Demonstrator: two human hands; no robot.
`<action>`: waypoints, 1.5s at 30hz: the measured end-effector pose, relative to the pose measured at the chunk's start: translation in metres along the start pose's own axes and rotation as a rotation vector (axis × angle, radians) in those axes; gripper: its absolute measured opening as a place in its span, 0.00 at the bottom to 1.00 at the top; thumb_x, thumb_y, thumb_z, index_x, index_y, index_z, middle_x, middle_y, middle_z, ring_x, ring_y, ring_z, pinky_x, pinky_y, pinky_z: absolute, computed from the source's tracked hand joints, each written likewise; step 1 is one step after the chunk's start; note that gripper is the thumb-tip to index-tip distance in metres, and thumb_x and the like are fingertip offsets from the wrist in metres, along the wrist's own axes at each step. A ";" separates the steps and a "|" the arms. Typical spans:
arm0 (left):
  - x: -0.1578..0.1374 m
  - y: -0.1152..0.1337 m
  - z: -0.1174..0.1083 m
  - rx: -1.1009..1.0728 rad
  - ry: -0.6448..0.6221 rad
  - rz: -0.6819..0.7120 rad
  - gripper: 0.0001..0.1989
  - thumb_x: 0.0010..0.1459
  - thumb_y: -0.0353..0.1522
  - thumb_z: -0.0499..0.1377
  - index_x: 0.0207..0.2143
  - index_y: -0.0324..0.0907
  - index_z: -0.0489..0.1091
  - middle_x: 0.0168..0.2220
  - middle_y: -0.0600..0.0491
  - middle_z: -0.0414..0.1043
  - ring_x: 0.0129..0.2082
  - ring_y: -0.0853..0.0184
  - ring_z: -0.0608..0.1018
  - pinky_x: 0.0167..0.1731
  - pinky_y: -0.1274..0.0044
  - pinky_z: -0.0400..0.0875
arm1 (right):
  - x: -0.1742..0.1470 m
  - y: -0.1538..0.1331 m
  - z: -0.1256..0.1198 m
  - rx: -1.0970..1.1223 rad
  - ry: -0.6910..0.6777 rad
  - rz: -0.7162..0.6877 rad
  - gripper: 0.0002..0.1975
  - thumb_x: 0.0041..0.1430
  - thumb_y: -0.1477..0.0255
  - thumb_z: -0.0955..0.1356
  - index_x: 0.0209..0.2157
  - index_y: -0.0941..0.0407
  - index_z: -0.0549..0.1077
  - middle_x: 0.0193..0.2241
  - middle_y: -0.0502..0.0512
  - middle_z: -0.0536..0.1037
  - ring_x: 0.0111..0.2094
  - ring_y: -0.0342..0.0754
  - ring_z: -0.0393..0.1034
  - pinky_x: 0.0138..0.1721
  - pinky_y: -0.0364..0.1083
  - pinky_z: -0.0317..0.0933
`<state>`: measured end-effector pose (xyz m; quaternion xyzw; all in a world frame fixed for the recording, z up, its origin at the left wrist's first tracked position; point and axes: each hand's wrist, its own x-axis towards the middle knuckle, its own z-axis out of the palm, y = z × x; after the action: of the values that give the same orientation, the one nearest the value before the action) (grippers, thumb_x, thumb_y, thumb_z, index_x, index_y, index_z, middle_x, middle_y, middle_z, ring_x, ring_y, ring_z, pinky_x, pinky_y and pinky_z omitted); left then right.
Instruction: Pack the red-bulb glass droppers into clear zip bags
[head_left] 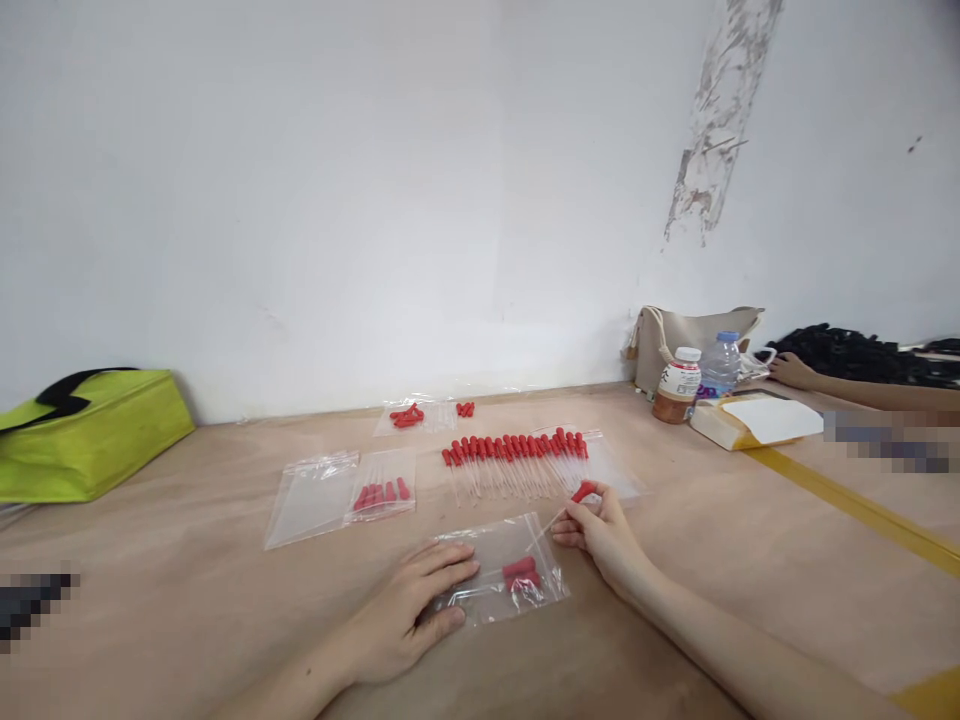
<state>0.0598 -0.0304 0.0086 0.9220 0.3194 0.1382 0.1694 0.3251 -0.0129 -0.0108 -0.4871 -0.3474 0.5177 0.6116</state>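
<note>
On our brown tabletop (210,600), front & ctr, we have a clear plastic bag (496,545) w/ a few red tops (521,572) showing inside. Our L hand (405,610) lies palm down, fingers spread, on the bag's L part. Our R hand (600,532), apart from the L, pinches a red-topped stick (583,491) btwn thumb & fingers; its thin pale stem slants down-left to the bag's R edge. We can't tell if the tip's inside. Just behind, a row of red-topped sticks (517,447) lies side by side, R end on another bag (613,468). Left of the row: a bag of red-topped sticks (382,490), next to a flat clear bag (309,500). Far L, a lime-green bag (120,440); at R, 2 bottles (676,385).
</note>
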 end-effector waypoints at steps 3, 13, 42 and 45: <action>0.000 0.001 -0.001 0.015 -0.005 -0.024 0.24 0.60 0.37 0.50 0.58 0.53 0.49 0.58 0.55 0.52 0.57 0.60 0.56 0.55 0.63 0.50 | -0.005 0.001 0.003 0.030 -0.062 0.061 0.16 0.45 0.73 0.67 0.34 0.53 0.55 0.20 0.44 0.68 0.22 0.41 0.69 0.28 0.43 0.65; -0.002 0.001 0.000 0.011 -0.025 -0.059 0.25 0.60 0.37 0.49 0.59 0.53 0.45 0.60 0.55 0.48 0.58 0.58 0.53 0.54 0.62 0.51 | -0.008 0.001 -0.003 -0.286 -0.291 0.032 0.17 0.40 0.66 0.71 0.32 0.59 0.67 0.22 0.47 0.71 0.15 0.35 0.59 0.14 0.37 0.51; 0.000 0.000 -0.002 0.115 -0.058 0.028 0.24 0.62 0.35 0.48 0.59 0.51 0.45 0.60 0.55 0.48 0.58 0.62 0.54 0.55 0.64 0.49 | 0.116 -0.047 -0.034 -1.325 0.156 -0.463 0.11 0.47 0.71 0.64 0.33 0.59 0.72 0.29 0.56 0.74 0.32 0.46 0.68 0.33 0.41 0.56; -0.001 -0.001 -0.001 0.121 -0.042 0.032 0.23 0.62 0.35 0.47 0.59 0.53 0.47 0.60 0.56 0.48 0.58 0.62 0.55 0.55 0.64 0.50 | 0.138 -0.041 -0.027 -1.321 0.202 -0.412 0.17 0.49 0.67 0.63 0.40 0.61 0.71 0.37 0.62 0.73 0.38 0.50 0.68 0.38 0.44 0.56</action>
<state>0.0583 -0.0300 0.0085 0.9383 0.3086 0.1021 0.1178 0.3927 0.1152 0.0095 -0.7269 -0.6160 0.0238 0.3025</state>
